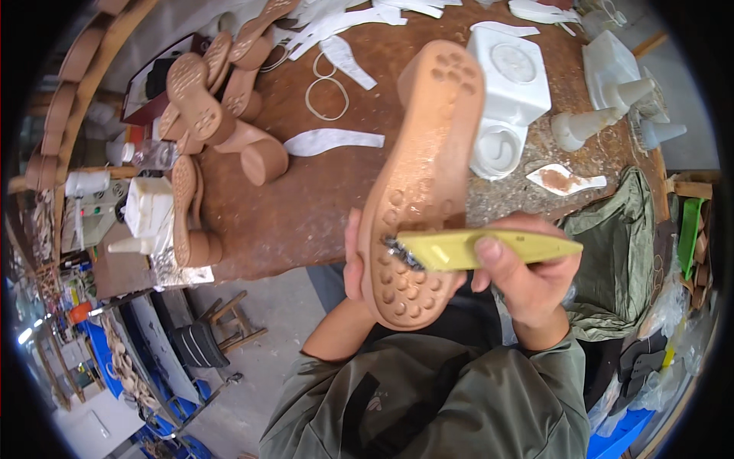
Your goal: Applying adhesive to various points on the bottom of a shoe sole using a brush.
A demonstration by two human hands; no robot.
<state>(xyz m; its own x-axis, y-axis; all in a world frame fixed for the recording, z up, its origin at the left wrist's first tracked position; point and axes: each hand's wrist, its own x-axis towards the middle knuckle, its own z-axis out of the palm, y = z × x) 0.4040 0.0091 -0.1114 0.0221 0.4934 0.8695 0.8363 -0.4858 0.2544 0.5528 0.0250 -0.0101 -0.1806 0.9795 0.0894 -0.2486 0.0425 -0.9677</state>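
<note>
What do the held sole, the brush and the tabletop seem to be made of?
Sole: probably moulded rubber or plastic; regular dimples, glossy patches.
Brush: handle likely plastic, smooth and evenly yellow; bristle material unclear.
Tabletop: perhaps wood or a covering; brown, scuffed, blotchy.

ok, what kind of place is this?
Likely a shoemaking workshop: tan heeled soles lie on a stained brown workbench near white flat cut-out pieces, and the right hand holds a yellow dark-bristled brush over another tan sole.
</note>
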